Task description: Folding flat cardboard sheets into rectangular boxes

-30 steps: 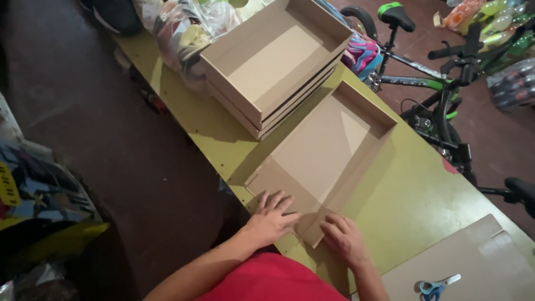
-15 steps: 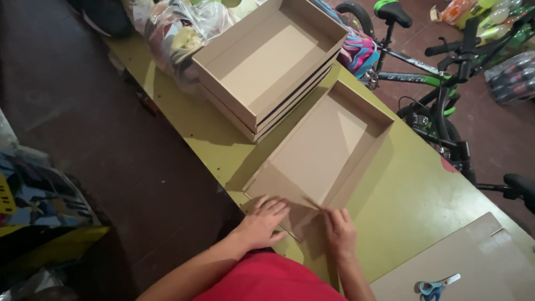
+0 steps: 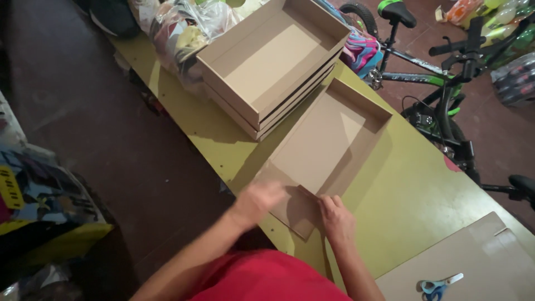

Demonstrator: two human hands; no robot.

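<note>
A half-folded brown cardboard tray [image 3: 329, 139] lies on the yellow-green table [image 3: 412, 195], its near flap still flat toward me. My left hand [image 3: 257, 200], blurred with motion, is over the flap's left part. On the flap's right part, by a raised corner fold, my right hand [image 3: 336, 217] presses down with fingers spread. Neither hand grips anything.
A stack of finished cardboard trays [image 3: 273, 61] stands at the table's far end, with plastic bags [image 3: 178, 28] behind it. A bicycle [image 3: 440, 83] stands right of the table. Flat cardboard [image 3: 473, 262] with blue-handled scissors [image 3: 437, 285] lies near right. Dark floor and coloured packages [image 3: 33, 195] are on the left.
My left hand has shifted along the flap and is now blurred. The right hand has stayed on the flap's right part. The view has drifted slightly.
</note>
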